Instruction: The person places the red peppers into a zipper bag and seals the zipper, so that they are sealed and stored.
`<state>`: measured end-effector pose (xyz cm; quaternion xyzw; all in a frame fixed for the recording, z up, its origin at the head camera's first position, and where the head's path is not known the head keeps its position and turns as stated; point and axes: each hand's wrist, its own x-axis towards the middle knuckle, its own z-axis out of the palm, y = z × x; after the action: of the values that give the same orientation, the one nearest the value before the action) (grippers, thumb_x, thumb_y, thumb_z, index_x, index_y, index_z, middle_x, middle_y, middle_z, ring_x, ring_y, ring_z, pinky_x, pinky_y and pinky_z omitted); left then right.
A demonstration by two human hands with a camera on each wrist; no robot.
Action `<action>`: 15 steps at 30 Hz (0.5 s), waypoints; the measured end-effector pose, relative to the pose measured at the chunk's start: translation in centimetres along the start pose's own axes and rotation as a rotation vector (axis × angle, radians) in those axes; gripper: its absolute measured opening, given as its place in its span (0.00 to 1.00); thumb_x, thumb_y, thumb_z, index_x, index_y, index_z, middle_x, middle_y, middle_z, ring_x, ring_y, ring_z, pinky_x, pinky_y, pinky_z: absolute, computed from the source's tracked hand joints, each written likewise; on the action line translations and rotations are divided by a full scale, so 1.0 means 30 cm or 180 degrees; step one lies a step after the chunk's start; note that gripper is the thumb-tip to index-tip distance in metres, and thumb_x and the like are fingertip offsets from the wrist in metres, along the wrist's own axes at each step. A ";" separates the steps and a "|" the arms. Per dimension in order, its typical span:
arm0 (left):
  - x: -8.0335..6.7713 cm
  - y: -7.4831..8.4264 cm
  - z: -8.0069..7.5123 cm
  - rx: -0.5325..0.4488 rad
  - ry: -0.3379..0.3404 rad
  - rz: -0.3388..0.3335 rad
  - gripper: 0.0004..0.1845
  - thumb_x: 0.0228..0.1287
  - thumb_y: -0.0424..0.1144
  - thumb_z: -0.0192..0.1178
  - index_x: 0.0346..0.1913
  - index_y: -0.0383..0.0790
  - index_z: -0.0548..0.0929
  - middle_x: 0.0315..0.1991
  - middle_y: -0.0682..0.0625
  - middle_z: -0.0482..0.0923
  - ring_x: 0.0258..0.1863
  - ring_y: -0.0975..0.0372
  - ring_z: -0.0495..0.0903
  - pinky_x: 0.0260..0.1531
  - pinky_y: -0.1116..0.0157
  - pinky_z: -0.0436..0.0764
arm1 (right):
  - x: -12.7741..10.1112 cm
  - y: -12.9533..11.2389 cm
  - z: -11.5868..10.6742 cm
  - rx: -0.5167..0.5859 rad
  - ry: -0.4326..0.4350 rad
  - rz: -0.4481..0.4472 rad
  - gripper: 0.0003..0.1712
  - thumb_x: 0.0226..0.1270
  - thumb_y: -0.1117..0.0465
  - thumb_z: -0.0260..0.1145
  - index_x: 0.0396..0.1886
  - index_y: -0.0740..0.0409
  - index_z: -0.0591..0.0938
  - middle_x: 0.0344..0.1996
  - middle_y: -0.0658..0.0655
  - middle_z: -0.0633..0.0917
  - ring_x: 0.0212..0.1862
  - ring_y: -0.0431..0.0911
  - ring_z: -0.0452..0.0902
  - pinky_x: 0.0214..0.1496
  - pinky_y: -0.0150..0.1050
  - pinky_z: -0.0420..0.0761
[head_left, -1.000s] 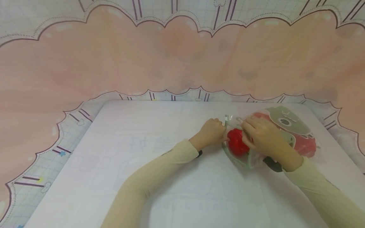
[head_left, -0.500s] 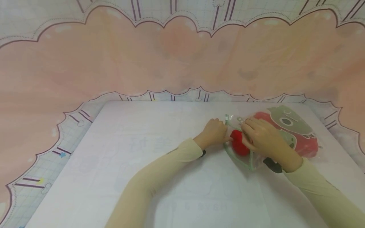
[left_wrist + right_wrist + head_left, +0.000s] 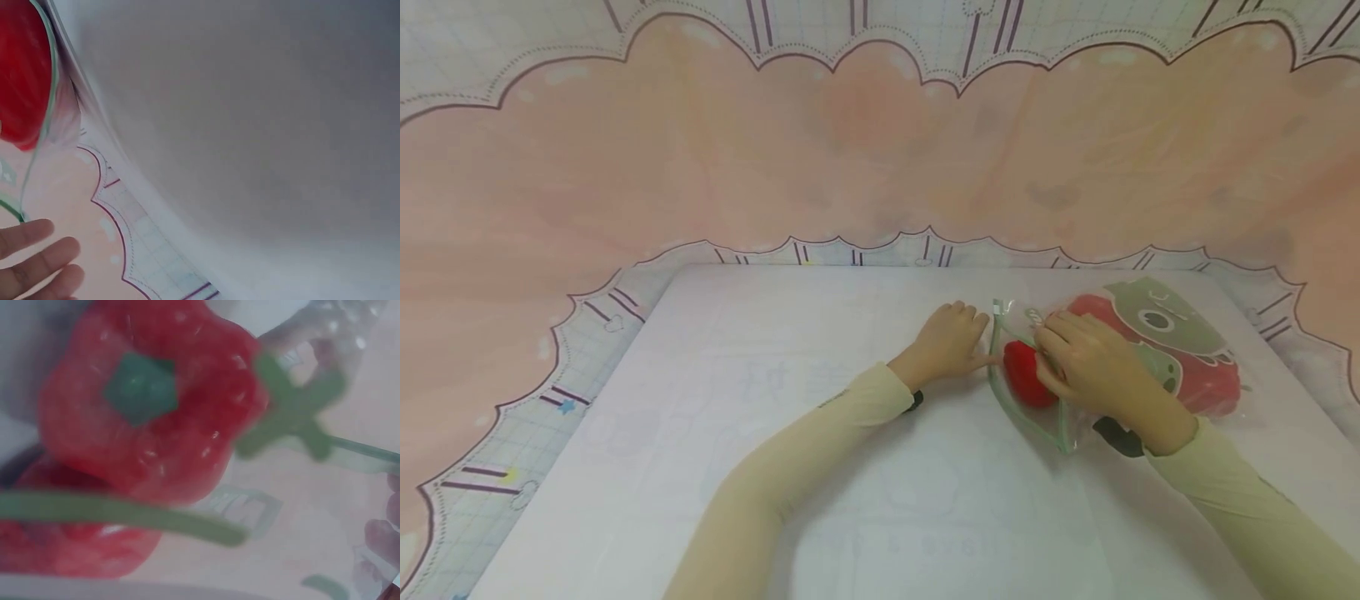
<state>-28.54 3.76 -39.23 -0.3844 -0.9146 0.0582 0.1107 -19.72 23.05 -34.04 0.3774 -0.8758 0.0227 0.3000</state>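
Observation:
A red bell pepper [image 3: 1028,375] lies just inside the mouth of a clear plastic bag [image 3: 1206,387] with a green-edged opening and a printed cartoon. In the right wrist view the pepper [image 3: 206,459] shows its green stem through the plastic. My right hand [image 3: 1093,362] pinches the upper layer of the bag above the pepper; part of its fingertips is hidden. Just left of the mouth is my left hand [image 3: 947,342], its thumb pointing toward the pepper. Spread fingers [image 3: 40,265] of that hand show in the left wrist view, holding nothing.
The white table [image 3: 865,467] carries faint printed marks. Behind it hangs a peach cloth [image 3: 850,158] with a scalloped, striped border. Against the table, the bag's printed end points to the back right.
My left hand has drawn back a little to the left from the pepper, and its fingers have loosened. The pepper has turned and shifted slightly inside the bag. My right hand stays nearly still.

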 end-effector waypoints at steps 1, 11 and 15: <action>-0.002 -0.007 -0.001 -0.0005 0.0035 0.0026 0.32 0.60 0.66 0.50 0.50 0.41 0.77 0.41 0.49 0.79 0.41 0.59 0.75 0.44 0.65 0.76 | 0.000 0.000 -0.001 -0.0002 -0.0011 0.0003 0.09 0.46 0.62 0.63 0.28 0.62 0.78 0.25 0.58 0.81 0.31 0.51 0.78 0.37 0.46 0.84; 0.019 -0.096 -0.032 0.0189 0.0326 0.0314 0.23 0.64 0.55 0.54 0.50 0.40 0.76 0.41 0.49 0.79 0.42 0.58 0.76 0.47 0.64 0.76 | -0.005 -0.010 0.012 0.0035 -0.0049 -0.0077 0.10 0.43 0.63 0.66 0.28 0.62 0.78 0.27 0.59 0.83 0.32 0.52 0.79 0.37 0.46 0.84; 0.053 -0.130 -0.034 0.0227 0.0316 0.0383 0.20 0.65 0.52 0.54 0.50 0.40 0.76 0.42 0.49 0.79 0.45 0.57 0.77 0.50 0.62 0.75 | -0.007 -0.025 0.028 0.0024 -0.0032 -0.0191 0.11 0.42 0.64 0.68 0.27 0.62 0.78 0.27 0.59 0.83 0.32 0.52 0.80 0.38 0.46 0.84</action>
<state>-32.06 2.20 -37.25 -0.4369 -0.8807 0.0781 0.1658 -19.52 22.44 -34.99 0.4047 -0.8655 0.0151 0.2948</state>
